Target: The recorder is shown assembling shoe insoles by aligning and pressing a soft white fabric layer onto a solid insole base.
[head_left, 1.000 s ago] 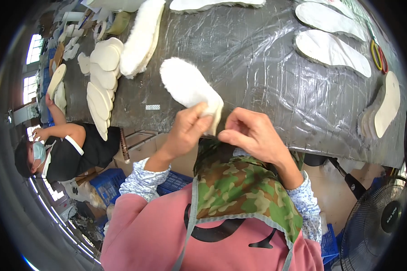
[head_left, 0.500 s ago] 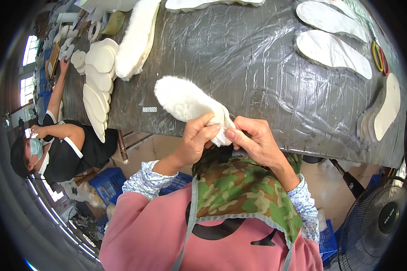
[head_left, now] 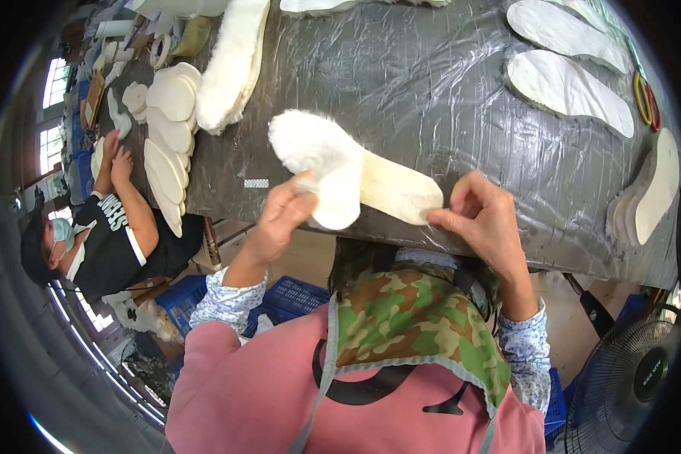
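A white fleece insole (head_left: pixel 310 142) lies over the near edge of the dark table, its fluffy side up at the far left end. Its upper layer is folded back, showing a smooth pale flap and, to the right, a cream backing piece (head_left: pixel 401 189). My left hand (head_left: pixel 276 223) is closed on the left side of the folded flap. With thumb and fingers together, my right hand (head_left: pixel 488 227) pinches the right tip of the cream backing piece.
Stacked cream insole pieces (head_left: pixel 170 140) and a long fleece insole (head_left: pixel 233 64) lie at the left. White insoles (head_left: pixel 571 91), scissors (head_left: pixel 647 102) and another stack (head_left: pixel 647 193) are at the right. A co-worker (head_left: pixel 106 242) sits far left; a fan (head_left: pixel 628 382) stands lower right.
My hands have moved apart, the right one outward to the right. The insole's layers, bunched between my fingers before, are now spread open with the cream backing showing. The co-worker's hands have come together.
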A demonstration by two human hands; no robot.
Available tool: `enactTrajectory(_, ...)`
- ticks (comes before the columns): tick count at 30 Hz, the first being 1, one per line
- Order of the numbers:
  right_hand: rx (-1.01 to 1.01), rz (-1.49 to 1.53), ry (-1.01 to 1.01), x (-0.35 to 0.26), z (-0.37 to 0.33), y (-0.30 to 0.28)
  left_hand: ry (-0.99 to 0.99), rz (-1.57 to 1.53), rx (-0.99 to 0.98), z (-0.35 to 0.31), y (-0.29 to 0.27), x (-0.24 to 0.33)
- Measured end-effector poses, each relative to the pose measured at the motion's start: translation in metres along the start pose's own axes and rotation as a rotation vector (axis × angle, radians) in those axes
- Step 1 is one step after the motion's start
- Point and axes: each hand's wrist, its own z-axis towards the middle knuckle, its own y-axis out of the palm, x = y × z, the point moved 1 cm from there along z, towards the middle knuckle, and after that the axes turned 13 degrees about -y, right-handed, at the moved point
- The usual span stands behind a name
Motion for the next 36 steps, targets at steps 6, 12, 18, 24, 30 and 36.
enactTrajectory(6,0.138,-0.047,-0.312,-0.023,-0.008,0.028,0.030,0.252,-0.115,0.015,0.025,0.009)
enactTrajectory(12,0.204,-0.134,-0.246,-0.029,0.009,0.068,0.120,0.494,-0.071,0.022,0.026,-0.006)
enactTrajectory(18,0.408,-0.078,-0.234,-0.010,0.008,0.067,0.177,0.930,-0.049,0.034,0.028,0.024)
enactTrajectory(24,0.398,0.037,0.056,-0.011,-0.004,0.045,0.666,1.322,0.287,0.081,0.012,-0.009)
enactTrajectory(30,0.414,0.091,0.166,-0.007,-0.011,0.032,0.662,1.347,0.418,0.094,0.014,-0.022)
enactTrajectory(36,0.417,0.083,0.194,0.001,-0.018,0.027,0.660,1.316,0.400,0.097,0.010,-0.027)
